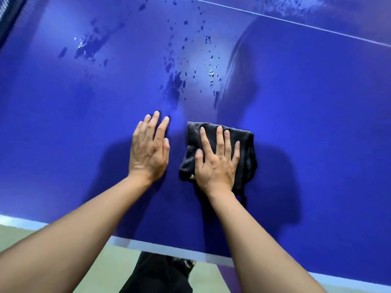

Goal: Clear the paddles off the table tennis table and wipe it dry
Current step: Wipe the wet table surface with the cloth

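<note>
Blue table tennis surface (317, 123), no paddles in view, so I judge clearing done. My right hand (215, 163) presses the dark cloth (246, 153) flat, fingers spread; left hand (149, 149) lies flat beside it. Water droplets (174, 85) ahead: plenty left to wipe.

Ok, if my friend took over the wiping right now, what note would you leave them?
Left hand: flat on the bare table, holding nothing.
Right hand: fingers spread, pressing the dark cloth flat on the table.
Done: no paddles in view; the near part of the table looks dry.
To do: wipe the water drops just beyond the hands, the wet patch further left, and the wet streaks at the far right.
</note>
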### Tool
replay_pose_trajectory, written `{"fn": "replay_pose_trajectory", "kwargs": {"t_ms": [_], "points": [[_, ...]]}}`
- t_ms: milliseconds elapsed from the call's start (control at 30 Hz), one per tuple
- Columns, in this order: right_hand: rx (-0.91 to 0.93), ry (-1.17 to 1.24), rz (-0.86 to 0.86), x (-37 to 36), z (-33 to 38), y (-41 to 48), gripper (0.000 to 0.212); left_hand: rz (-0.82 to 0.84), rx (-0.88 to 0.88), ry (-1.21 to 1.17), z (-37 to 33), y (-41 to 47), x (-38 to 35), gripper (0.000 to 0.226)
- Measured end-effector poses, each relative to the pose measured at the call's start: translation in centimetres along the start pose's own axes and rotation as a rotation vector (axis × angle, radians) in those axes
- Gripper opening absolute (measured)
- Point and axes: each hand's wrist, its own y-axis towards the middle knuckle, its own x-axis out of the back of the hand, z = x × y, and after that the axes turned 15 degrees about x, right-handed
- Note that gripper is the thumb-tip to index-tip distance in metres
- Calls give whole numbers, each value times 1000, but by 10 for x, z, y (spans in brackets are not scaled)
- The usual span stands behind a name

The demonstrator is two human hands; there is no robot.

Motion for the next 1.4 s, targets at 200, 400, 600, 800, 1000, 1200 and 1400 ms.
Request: {"fn": "replay_pose_trajectory", "kwargs": {"t_ms": [200, 400, 600, 800, 1000, 1200, 1400], "points": [[-35, -19, 57, -5, -51, 170, 58, -95, 147, -96, -6, 98, -7, 53], [-76, -45, 110, -3, -93, 293, 56, -47, -87, -86, -33, 145, -21, 49], [-73, -30, 101, -1, -123, 352, 54, 2, -233, -134, -99, 156, -41, 48], [20, -1, 9, -6, -141, 371, 48, -13, -286, -162, -133, 164, -56, 46], [153, 38, 150, 4, -164, 373, 55, 1, -293, -113, -168, 161, -72, 48], [74, 9, 141, 25, -246, 365, 58, 9, -301, -57, -238, 131, -94, 53], [-101, -4, 126, 68, -416, 319, 56, 28, -310, -39, -333, 97, -131, 56]]}}
